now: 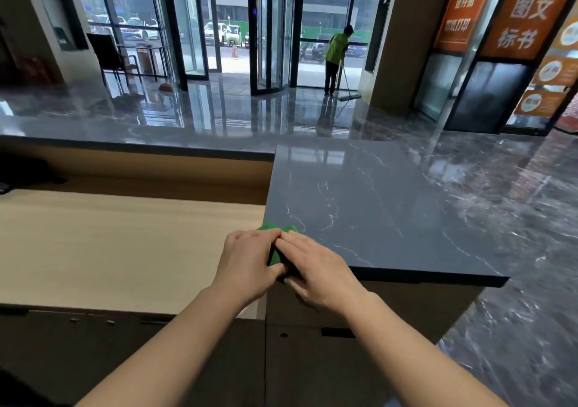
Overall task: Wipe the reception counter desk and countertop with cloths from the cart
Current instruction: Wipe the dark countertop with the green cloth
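Note:
A green cloth point(275, 254) lies bunched at the near left corner of the dark grey marble countertop point(375, 206). My left hand point(247, 262) and my right hand point(316, 269) press on it side by side, fingers touching, and hide most of it. Only its far edge and a strip between the hands show. The pale wooden desk point(119, 244) sits lower, to the left of the countertop.
A long grey upper counter ledge point(125, 131) runs across behind the desk. Dark equipment point(22, 172) stands at the desk's far left. Beyond, a person point(336, 59) mops the glossy lobby floor by the glass doors. Orange signs point(500, 12) hang at right.

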